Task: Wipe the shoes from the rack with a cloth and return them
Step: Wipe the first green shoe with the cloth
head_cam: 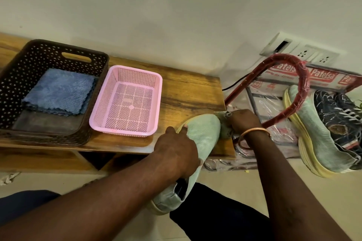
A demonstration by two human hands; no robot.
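While gripping the pale green shoe (203, 135) across its middle with the left hand (176, 154), fingers wrapped round it, props its toe on the right end of the wooden bench (186, 92). Clutches a bunched greyish cloth (225, 131) in the right hand (244, 121), pressed against that toe. Further left, folded blue cloths (58, 92) in a brown basket (58, 45), pink basket (156, 77) just beside. On the red rack (290, 58) at right, a matching shoe (317, 133) against a dark sneaker (337, 107)

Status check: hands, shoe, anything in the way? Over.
Left hand grips mint shoe. Right hand holds cloth at its toe. No obstruction seen.
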